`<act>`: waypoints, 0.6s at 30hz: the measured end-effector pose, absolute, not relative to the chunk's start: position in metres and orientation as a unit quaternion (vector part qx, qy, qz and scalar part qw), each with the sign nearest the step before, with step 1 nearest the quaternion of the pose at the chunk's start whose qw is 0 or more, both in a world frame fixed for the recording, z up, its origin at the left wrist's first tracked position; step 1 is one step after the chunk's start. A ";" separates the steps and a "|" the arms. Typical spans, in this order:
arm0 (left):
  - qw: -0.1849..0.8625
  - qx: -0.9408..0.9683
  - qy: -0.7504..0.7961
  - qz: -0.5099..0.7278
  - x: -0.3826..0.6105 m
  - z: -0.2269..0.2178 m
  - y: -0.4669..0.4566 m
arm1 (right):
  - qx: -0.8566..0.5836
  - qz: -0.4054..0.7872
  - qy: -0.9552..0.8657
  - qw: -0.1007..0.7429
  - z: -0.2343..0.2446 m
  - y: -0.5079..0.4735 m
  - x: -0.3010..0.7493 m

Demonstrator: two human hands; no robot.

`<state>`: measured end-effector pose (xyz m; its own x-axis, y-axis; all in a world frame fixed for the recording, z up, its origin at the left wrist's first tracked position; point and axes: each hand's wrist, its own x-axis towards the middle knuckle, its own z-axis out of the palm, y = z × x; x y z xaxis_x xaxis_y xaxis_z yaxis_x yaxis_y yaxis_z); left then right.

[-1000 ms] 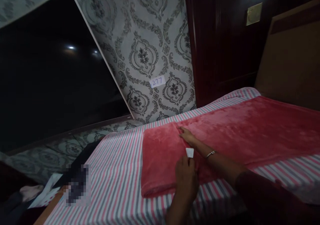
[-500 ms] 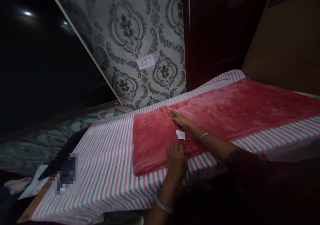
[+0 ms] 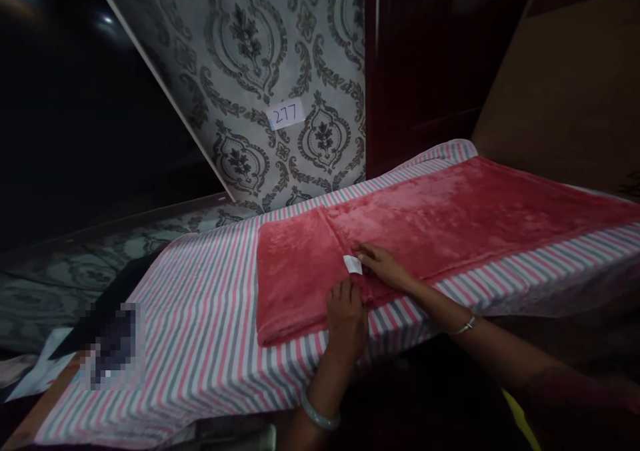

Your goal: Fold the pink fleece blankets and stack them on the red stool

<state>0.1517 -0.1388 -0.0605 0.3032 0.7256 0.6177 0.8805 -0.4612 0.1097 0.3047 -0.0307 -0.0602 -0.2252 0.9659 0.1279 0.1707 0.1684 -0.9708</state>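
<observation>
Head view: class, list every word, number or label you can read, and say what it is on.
"277": handwritten on a white slip on the patterned wallpaper.
White tag on the pink blanket, by the right hand: too small to read.
Blurred patch, lower left: unreadable.

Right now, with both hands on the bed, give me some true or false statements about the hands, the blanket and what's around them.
1. The left hand and the right hand both rest on the red blanket. True.
2. The blanket lies on a plain white sheet. False: the sheet is striped pink, grey and white.
3. A small white tag shows on the blanket, right by the fingertips of both hands. True.
4. The handwritten note reads 112. False: the note reads 277.
</observation>
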 end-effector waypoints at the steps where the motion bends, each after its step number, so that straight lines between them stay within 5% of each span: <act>1: 0.128 -0.799 -0.498 -0.311 0.152 -0.062 -0.140 | -0.463 0.431 -0.647 0.426 -0.058 -0.034 0.304; 5: 0.142 -0.798 -0.488 -0.324 0.152 -0.069 -0.141 | -0.494 0.315 -0.697 0.413 -0.045 -0.041 0.295; 10: 0.146 -0.798 -0.483 -0.329 0.152 -0.073 -0.139 | -0.388 0.318 -0.754 0.423 -0.043 -0.044 0.282; 18: 0.084 -0.811 -0.452 -0.362 0.150 -0.055 -0.147 | -0.306 0.267 -0.853 0.328 -0.072 -0.040 0.288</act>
<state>0.1498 -0.1469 -0.0553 0.3282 0.6723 0.6636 0.7946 -0.5764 0.1909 0.2881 -0.0402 -0.0720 -0.5979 0.6973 0.3953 0.3475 0.6700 -0.6560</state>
